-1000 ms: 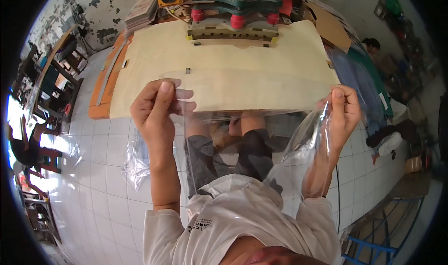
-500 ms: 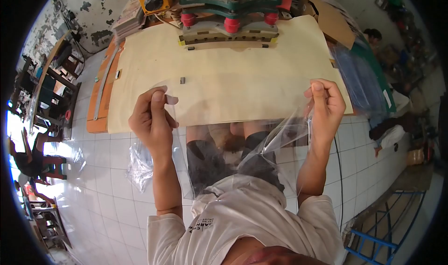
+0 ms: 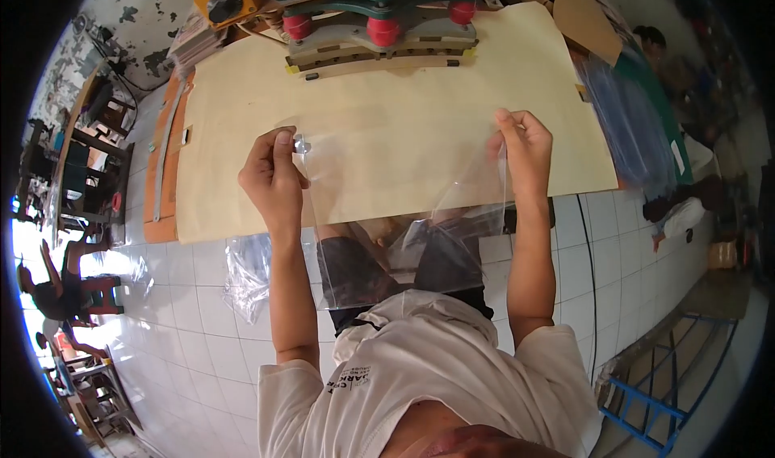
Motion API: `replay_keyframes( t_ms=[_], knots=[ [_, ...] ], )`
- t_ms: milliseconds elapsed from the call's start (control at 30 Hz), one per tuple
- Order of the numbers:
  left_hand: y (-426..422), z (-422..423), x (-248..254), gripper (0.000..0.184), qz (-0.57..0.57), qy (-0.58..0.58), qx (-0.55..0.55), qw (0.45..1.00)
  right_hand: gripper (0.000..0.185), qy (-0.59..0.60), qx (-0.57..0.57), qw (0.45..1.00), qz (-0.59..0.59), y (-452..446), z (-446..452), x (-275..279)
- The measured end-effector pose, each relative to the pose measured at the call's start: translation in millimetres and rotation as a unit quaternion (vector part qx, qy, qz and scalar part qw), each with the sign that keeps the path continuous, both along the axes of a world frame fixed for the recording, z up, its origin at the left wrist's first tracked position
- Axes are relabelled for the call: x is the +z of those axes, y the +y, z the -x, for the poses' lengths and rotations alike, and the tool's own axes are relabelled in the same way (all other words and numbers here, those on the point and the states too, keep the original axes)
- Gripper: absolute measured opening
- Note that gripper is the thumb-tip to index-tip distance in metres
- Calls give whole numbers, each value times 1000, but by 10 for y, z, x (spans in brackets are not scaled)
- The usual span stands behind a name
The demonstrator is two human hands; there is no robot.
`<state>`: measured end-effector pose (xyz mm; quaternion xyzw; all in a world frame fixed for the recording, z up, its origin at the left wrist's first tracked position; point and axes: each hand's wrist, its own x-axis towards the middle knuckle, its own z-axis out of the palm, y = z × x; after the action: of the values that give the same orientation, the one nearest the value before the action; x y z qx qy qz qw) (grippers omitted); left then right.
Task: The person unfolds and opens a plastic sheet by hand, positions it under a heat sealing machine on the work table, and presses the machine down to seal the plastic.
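A clear plastic sheet [image 3: 387,244] hangs stretched between my two hands over the near edge of the table and my lap. My left hand [image 3: 274,167] pinches its upper left corner between thumb and fingers. My right hand [image 3: 525,147] pinches the upper right corner, thumb on top. The sheet's lower part is creased on the right side. Both hands are above the cream board [image 3: 387,143] covering the table. Beyond them stands a green press-like machine [image 3: 379,34] with red round pads and a curved lower bar.
A metal ruler [image 3: 168,151] lies along the table's orange left edge. On the right is a stack of clear bluish sheets [image 3: 626,123]. A yellow switch box [image 3: 226,0] stands at the back left. Crumpled clear plastic [image 3: 246,272] is beside my left forearm. Other people sit at both sides.
Both hands have moved farther over the board, the right one also inward. The sheet has come forward with them and hangs flatter. The view has shifted slightly.
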<state>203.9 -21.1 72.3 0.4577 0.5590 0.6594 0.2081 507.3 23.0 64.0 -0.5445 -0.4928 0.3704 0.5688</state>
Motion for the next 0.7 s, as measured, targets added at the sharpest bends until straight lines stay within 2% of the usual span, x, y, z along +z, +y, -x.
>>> replay_keyframes(
  t_ms=[167,267,333,433,600,700],
  knots=[
    [126,28,-91,22,14,-9,-1,1000,29,-22,45,998,46,39,-16,-3],
    [184,43,-159,22,16,-9,2,1000,23,-5,90,996,7,82,-65,-87],
    [218,56,-185,22,16,-6,7,1000,17,74,106,990,56,29,-10,29],
    [213,94,-217,21,8,-21,17,1000,17,66,126,987,78,-10,0,63],
    [134,107,-125,22,6,-11,26,1000,18,95,80,991,48,-67,113,-22],
    [55,129,-65,24,-5,-14,25,1000,21,57,37,998,16,-153,211,93]
  ],
)
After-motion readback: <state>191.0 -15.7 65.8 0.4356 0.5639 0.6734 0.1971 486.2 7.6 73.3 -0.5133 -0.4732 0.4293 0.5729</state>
